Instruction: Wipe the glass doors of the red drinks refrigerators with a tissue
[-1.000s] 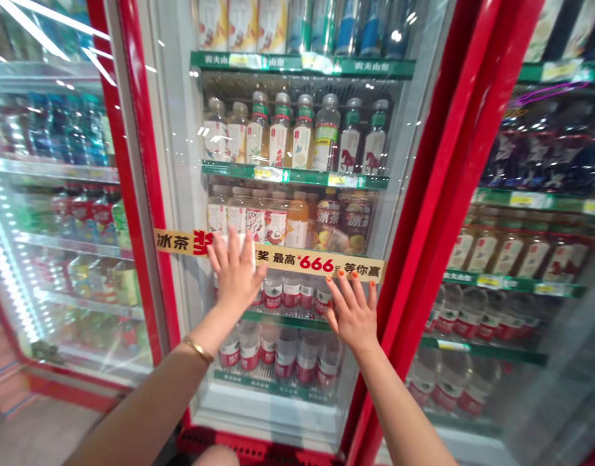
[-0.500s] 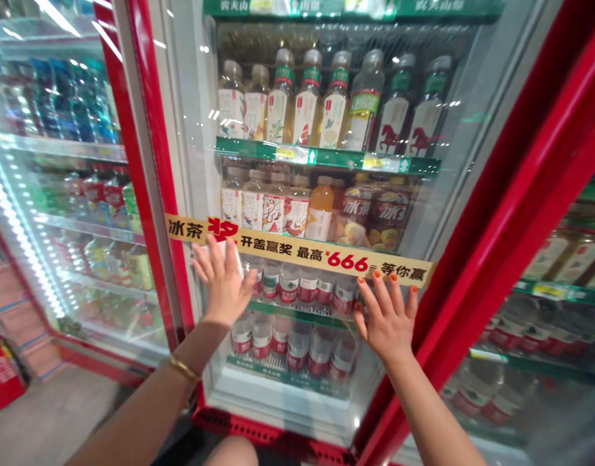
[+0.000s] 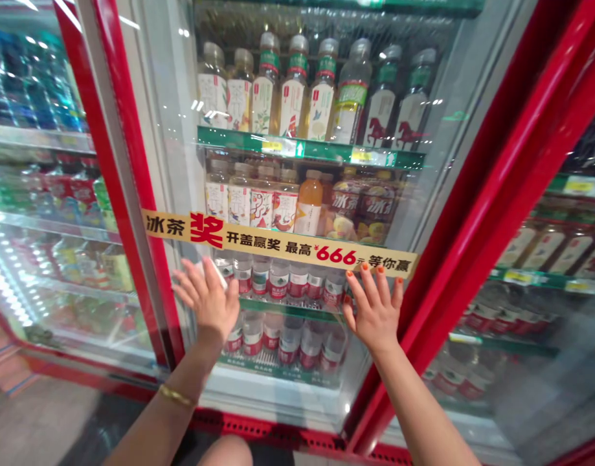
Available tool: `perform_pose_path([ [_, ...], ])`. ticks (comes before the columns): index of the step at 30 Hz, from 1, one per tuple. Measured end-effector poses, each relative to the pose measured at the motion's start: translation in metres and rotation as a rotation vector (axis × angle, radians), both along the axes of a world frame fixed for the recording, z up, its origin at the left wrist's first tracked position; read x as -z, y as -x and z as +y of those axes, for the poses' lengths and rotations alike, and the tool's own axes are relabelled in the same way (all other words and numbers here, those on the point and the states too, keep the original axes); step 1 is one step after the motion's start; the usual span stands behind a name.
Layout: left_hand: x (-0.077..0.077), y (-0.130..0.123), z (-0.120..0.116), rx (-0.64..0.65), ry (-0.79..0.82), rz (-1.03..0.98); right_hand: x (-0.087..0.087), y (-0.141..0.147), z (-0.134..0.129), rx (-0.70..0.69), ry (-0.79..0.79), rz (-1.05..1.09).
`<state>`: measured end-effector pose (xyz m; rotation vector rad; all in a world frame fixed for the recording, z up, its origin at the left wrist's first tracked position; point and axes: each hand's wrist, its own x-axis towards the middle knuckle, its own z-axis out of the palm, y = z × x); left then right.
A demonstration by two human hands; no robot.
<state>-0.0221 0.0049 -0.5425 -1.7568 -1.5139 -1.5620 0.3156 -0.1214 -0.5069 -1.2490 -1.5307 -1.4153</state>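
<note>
Left hand | right hand | fingers spread wide, both empty | at glass cooler door | beneath yellow prize banner

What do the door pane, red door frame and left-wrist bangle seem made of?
The door pane looks like clear glass: it shows bright reflections. The red door frame looks like glossy painted metal, with light streaks along it, though plastic is possible. The bangle looks like polished gold-coloured metal, perhaps plated, judging by its shine.

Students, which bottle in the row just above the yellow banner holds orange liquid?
The orange-drink bottle, right of the paler bottles with patterned labels.
</note>
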Motion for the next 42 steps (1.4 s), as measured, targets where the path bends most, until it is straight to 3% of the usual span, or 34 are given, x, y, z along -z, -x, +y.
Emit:
perform_pose_path([
  [2, -0.052, -0.03, -0.003, 0.091, -0.008, -0.027, 0.0, -0.001, -0.001, 0.008, 0.005, 0.004],
  [3, -0.066, -0.048, -0.007, 0.125, -0.038, 0.013, 0.0, -0.001, -0.001, 0.012, 0.012, 0.008],
  [4, -0.069, -0.066, -0.013, 0.161, -0.066, 0.079, 0.001, -0.002, -0.001, 0.014, 0.02, 0.011],
  [5, -0.06, -0.081, -0.02, 0.194, -0.098, 0.162, 0.001, -0.002, -0.001, 0.012, 0.025, 0.012],
  [6, -0.042, -0.093, -0.027, 0.226, -0.13, 0.257, 0.001, -0.002, -0.001, 0.009, 0.028, 0.011],
  [8, 0.011, -0.102, -0.041, 0.281, -0.186, 0.432, 0.002, -0.002, 0.0, 0.0, 0.026, 0.01],
  [10, 0.062, -0.09, -0.051, 0.295, -0.229, 0.516, 0.002, -0.002, 0.0, -0.001, 0.022, 0.016],
  [11, 0.079, -0.078, -0.052, 0.287, -0.24, 0.521, 0.002, -0.001, 0.0, 0.003, 0.023, 0.022],
  [12, 0.087, -0.062, -0.051, 0.266, -0.24, 0.499, 0.002, -0.001, 0.0, 0.005, 0.024, 0.027],
  [13, 0.084, -0.046, -0.047, 0.232, -0.231, 0.452, 0.002, 0.0, 0.0, 0.006, 0.026, 0.029],
  [14, 0.071, -0.031, -0.04, 0.186, -0.223, 0.389, 0.001, 0.0, 0.0, 0.003, 0.028, 0.027],
  [15, 0.048, -0.017, -0.032, 0.138, -0.204, 0.315, 0.0, 0.0, -0.001, -0.003, 0.027, 0.023],
  [18, -0.055, 0.004, -0.006, 0.078, -0.101, 0.129, -0.002, 0.001, -0.002, -0.019, 0.017, 0.017],
  [20, -0.119, -0.003, 0.003, 0.159, -0.047, 0.142, -0.002, 0.001, -0.002, -0.024, 0.015, 0.028],
  [21, -0.139, -0.012, 0.004, 0.172, -0.083, 0.152, -0.001, 0.001, -0.002, -0.026, 0.018, 0.035],
  [22, -0.149, -0.022, 0.004, 0.182, -0.114, 0.188, 0.0, 0.001, -0.001, -0.026, 0.023, 0.043],
  [23, -0.147, -0.034, 0.002, 0.188, -0.15, 0.236, 0.0, 0.001, -0.001, -0.026, 0.027, 0.047],
  [24, -0.134, -0.044, -0.001, 0.191, -0.181, 0.296, 0.001, 0.001, 0.0, -0.025, 0.031, 0.049],
  [25, -0.112, -0.053, -0.005, 0.199, -0.201, 0.367, 0.002, 0.0, 0.0, -0.025, 0.032, 0.049],
  [27, -0.053, -0.061, -0.012, 0.23, -0.232, 0.513, 0.002, 0.0, 0.0, -0.021, 0.029, 0.042],
  [29, 0.005, -0.055, -0.017, 0.277, -0.257, 0.633, 0.002, -0.001, 0.0, -0.015, 0.031, 0.032],
  [30, 0.024, -0.049, -0.017, 0.306, -0.259, 0.678, 0.002, -0.001, -0.001, -0.01, 0.035, 0.029],
  [31, 0.033, -0.041, -0.016, 0.328, -0.252, 0.702, 0.002, -0.002, -0.001, -0.004, 0.038, 0.026],
  [32, 0.032, -0.033, -0.013, 0.337, -0.233, 0.695, 0.001, -0.002, -0.001, 0.001, 0.04, 0.024],
  [33, 0.019, -0.025, -0.009, 0.329, -0.203, 0.653, 0.001, -0.001, -0.001, 0.005, 0.039, 0.022],
  [34, -0.003, -0.019, -0.005, 0.308, -0.171, 0.582, 0.001, -0.001, -0.002, 0.005, 0.037, 0.02],
  [37, -0.093, -0.022, 0.0, 0.234, -0.12, 0.32, 0.001, 0.001, -0.001, -0.001, 0.035, 0.018],
  [39, -0.137, -0.044, -0.004, 0.243, -0.168, 0.274, 0.002, 0.002, -0.001, 0.0, 0.032, 0.021],
  [40, -0.146, -0.058, -0.008, 0.263, -0.201, 0.308, 0.002, 0.002, -0.001, 0.002, 0.032, 0.026],
  [42, -0.138, -0.089, -0.018, 0.309, -0.271, 0.447, 0.001, 0.001, -0.001, -0.004, 0.03, 0.034],
])
